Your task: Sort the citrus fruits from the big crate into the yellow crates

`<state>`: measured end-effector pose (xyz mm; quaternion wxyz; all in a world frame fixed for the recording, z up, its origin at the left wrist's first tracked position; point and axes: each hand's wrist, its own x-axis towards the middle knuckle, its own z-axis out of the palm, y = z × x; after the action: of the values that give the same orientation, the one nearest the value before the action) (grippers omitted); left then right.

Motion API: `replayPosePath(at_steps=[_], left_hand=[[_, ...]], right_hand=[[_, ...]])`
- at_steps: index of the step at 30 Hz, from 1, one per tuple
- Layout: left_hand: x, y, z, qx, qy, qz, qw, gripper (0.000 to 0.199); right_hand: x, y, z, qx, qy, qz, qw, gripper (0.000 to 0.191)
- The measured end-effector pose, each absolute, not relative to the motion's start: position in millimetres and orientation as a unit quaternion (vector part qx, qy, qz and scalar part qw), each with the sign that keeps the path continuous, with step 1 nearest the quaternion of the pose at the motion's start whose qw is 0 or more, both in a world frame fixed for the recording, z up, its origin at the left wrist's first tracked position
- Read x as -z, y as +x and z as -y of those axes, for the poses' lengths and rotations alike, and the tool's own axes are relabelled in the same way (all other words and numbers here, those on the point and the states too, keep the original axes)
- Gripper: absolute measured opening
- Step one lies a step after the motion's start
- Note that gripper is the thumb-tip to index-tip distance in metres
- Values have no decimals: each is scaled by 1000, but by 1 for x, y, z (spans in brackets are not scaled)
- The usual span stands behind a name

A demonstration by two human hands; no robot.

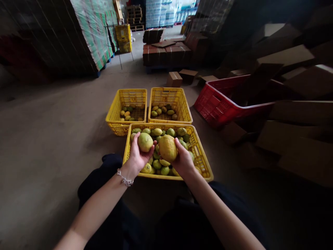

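My left hand (pixel 137 154), with a bracelet at its wrist, is wrapped round a round green fruit (pixel 145 142). Beside it, my right hand (pixel 183 158) grips a larger, bumpy yellow fruit (pixel 168 148). Both fruits are above the near yellow crate (pixel 171 177), which holds many green and yellow fruits. Behind it stand a back left yellow crate (pixel 112 111) and a back right yellow crate (pixel 186 109), each with several fruits at the bottom.
A red crate (pixel 217 107) with cardboard in it stands to the right, beside piled cardboard (pixel 299 139). Small boxes (pixel 174 80) and a stack of flat cartons (pixel 166 55) are farther back. Wrapped green goods (pixel 96 34) stand at the back left.
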<state>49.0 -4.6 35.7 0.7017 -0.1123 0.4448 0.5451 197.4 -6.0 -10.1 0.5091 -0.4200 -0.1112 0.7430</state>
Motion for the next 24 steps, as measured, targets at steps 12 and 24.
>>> replayPosePath(at_steps=[12,24], left_hand=[[-26,53,4,-538,-129,-444,705,30],[-23,51,0,-544,-149,-451,692,33]], right_hand=[[13,193,7,-710,-379,181,565,14],[3,201,9,-777,-369,99,500,18]])
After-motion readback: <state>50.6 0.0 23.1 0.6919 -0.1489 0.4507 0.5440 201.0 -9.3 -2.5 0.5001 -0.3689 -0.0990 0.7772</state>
